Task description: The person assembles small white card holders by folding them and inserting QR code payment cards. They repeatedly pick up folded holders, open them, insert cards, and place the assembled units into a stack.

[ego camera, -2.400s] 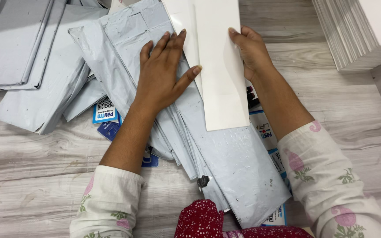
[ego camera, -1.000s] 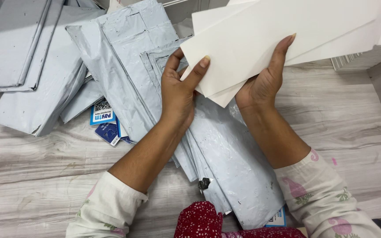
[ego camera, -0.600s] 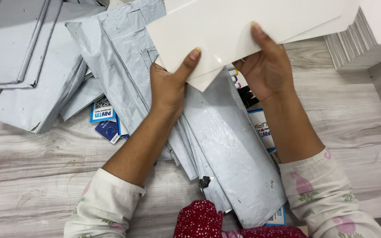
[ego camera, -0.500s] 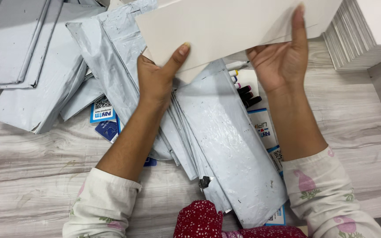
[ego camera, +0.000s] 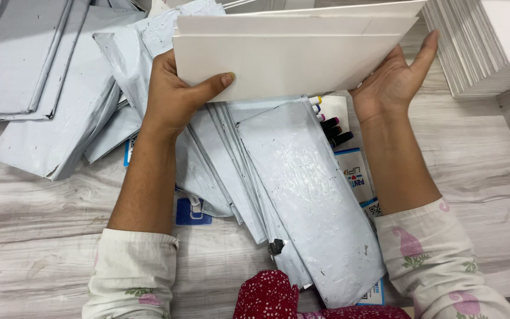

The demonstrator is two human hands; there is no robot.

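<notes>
White cards (ego camera: 290,59) between 2 hands (ego camera: 175,94)

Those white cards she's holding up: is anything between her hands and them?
No. The left hand grips the white cards directly at one end, thumb on the front face. The right hand cups the other end, open palm against the edge. The grey mailer bags lie beneath, apart from the cards.
</notes>
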